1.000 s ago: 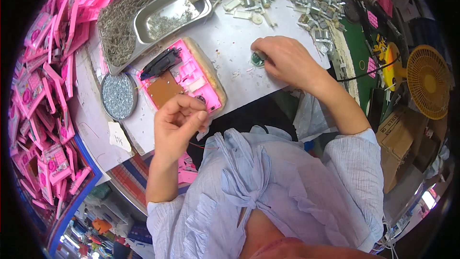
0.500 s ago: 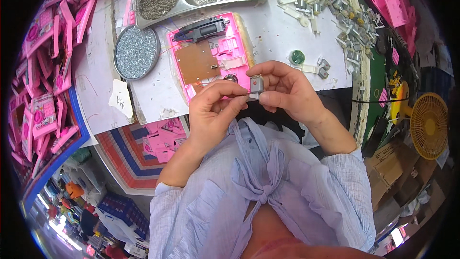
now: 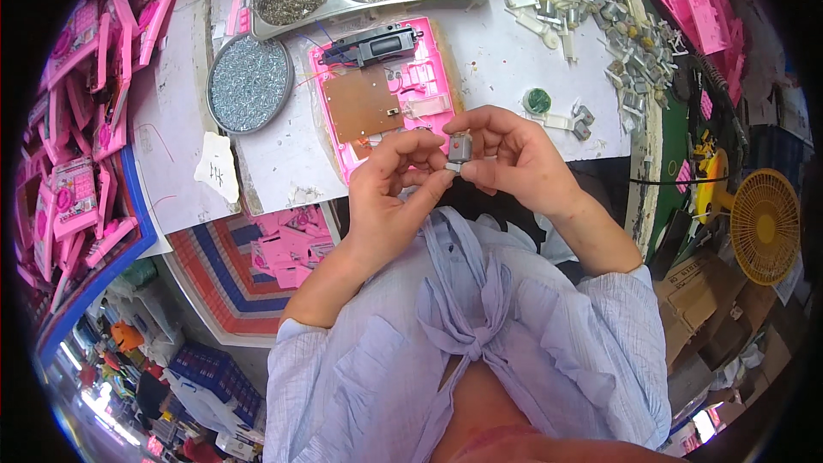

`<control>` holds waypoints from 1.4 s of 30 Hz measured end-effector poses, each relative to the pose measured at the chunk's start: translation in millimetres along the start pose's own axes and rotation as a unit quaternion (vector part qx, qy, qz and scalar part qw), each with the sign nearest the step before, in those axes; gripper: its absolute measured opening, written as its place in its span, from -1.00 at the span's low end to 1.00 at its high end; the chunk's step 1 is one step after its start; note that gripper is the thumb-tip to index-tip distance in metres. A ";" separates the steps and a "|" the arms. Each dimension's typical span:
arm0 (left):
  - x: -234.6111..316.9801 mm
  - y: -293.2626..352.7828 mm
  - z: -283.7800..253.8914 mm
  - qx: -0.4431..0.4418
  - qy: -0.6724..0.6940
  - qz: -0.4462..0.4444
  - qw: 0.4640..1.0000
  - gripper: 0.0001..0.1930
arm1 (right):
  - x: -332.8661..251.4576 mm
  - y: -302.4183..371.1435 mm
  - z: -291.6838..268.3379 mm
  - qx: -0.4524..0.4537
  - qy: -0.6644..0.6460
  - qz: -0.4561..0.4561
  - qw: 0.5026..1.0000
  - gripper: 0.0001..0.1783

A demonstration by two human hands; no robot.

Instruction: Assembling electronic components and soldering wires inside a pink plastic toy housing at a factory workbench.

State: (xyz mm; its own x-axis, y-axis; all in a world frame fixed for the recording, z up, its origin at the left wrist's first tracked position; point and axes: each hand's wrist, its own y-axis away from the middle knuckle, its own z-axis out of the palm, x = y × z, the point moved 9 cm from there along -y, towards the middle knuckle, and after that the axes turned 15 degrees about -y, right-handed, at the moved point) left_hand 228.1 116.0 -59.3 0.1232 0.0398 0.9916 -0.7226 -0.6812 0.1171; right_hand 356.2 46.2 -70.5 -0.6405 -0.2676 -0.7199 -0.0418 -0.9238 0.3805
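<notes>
Over the near edge of the bench, my right hand (image 3: 519, 159) pinches a small grey metal block (image 3: 459, 147) with a red mark on its face. My left hand (image 3: 390, 184) is closed with curled fingers, its thumb tip against a small pale bit at the block's lower end. Just beyond my hands lies an opened pink plastic casing (image 3: 444, 64). Inside it are a brown circuit board (image 3: 356, 107), a black module (image 3: 377, 46) with thin wires, and a white slider-like piece (image 3: 427, 106). My left fingers cover the casing's near part.
A round dish of small screws (image 3: 249, 84) stands left of the casing. Behind is a metal tray (image 3: 411, 2) of springs. White plastic parts and grey blocks (image 3: 630, 60) heap at right, near a green round item (image 3: 537, 101). Pink casings (image 3: 77, 197) pile at left; a yellow fan (image 3: 765, 225) stands right.
The view has shifted slightly, so the bench things appear a little higher and to the right. My left index finger has lifted away from the thumb; the right hand keeps its pinch on the block.
</notes>
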 end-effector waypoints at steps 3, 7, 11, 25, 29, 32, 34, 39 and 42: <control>8.8 0.6 -3.7 0.024 -0.089 0.056 0.994 -0.67 | -16.9 7.8 5.2 -0.002 0.185 -0.130 0.974 -0.46; 35.6 4.5 -6.7 0.062 -0.262 0.212 0.939 -0.70 | -42.7 15.3 23.5 -0.028 0.322 -0.230 0.918 -0.52; 47.3 5.4 -9.5 0.094 -0.266 0.275 0.919 -0.71 | -54.0 18.4 36.7 -0.075 0.414 -0.299 0.856 -0.58; 50.7 4.1 -15.0 0.050 -0.331 0.248 0.909 -0.74 | -56.4 31.3 57.5 -0.126 0.458 -0.440 0.762 -0.59; 46.7 6.4 -21.4 0.085 -0.314 0.234 0.916 -0.76 | -57.2 26.7 53.7 -0.115 0.446 -0.420 0.782 -0.57; 43.4 5.5 -25.0 0.097 -0.295 0.231 0.922 -0.76 | -58.8 24.4 49.3 -0.077 0.446 -0.409 0.792 -0.67; 44.4 1.3 -28.0 0.101 -0.289 0.242 0.921 -0.72 | -60.9 23.6 47.0 -0.074 0.448 -0.419 0.786 -0.63; 31.7 -24.1 -28.3 0.102 -0.408 0.197 0.885 -0.51 | -83.6 10.7 27.9 -0.015 0.466 -0.436 0.770 -0.64; 25.9 -35.3 -7.1 0.050 -0.588 0.177 0.788 -0.40 | -101.4 -16.9 -0.2 0.075 0.405 -0.447 0.794 -0.67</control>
State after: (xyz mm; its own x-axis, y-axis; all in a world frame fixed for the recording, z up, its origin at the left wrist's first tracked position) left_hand 252.0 146.2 -37.4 0.5127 -0.8304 0.2182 -0.8035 -0.5536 -0.2189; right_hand 422.0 88.9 -4.0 0.3967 0.3329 -0.8555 -0.3318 -0.8169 -0.4718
